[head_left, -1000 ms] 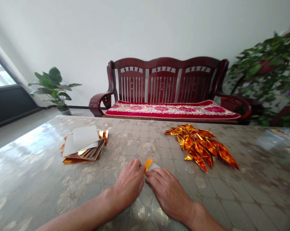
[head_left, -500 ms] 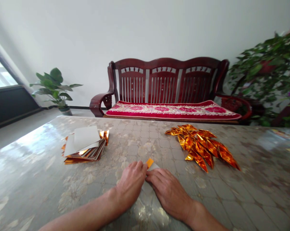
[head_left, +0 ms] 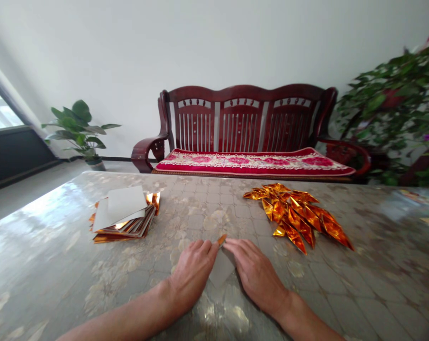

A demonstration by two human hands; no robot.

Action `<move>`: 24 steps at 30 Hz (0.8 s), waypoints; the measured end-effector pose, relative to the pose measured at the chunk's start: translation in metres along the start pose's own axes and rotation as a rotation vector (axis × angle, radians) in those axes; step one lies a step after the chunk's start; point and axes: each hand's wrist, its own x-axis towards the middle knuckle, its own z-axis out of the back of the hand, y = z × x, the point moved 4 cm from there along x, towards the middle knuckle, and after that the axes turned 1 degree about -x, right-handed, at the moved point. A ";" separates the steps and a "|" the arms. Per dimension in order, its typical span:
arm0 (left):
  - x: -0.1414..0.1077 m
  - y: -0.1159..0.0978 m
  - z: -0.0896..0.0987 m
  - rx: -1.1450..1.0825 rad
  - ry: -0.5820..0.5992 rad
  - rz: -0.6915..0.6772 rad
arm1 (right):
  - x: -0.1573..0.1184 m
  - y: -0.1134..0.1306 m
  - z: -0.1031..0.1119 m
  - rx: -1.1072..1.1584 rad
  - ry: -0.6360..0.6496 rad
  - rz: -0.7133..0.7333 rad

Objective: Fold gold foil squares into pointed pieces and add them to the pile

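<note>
A sheet of foil paper, grey on the upper side, lies on the table between my hands. At its far end a narrow orange foil fold stands up. My left hand has its fingers closed on the left side of that fold. From the right, the fingertips of my right hand press at the fold's far end. Left of my hands sits a stack of grey-backed foil sheets. To the right lies a pile of folded orange foil pieces, pointed at their ends.
The table has a glossy patterned cover. Clear plastic packaging lies at its right side. Beyond the far edge stands a dark wooden bench with a red cushion. Potted plants stand on both sides.
My right hand has shifted slightly away from me and to the right, uncovering more of the grey sheet. The orange part shows narrower and raised. My left hand stays nearly in place.
</note>
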 end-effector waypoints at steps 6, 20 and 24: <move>0.000 0.004 0.005 -0.134 -0.040 -0.008 | 0.001 -0.005 -0.002 -0.093 0.025 -0.004; -0.010 0.005 0.007 -0.192 -0.296 -0.343 | 0.002 -0.008 -0.001 -0.445 0.126 -0.088; -0.007 0.000 0.004 -0.127 -0.182 -0.233 | 0.002 -0.005 0.004 -0.432 0.136 -0.091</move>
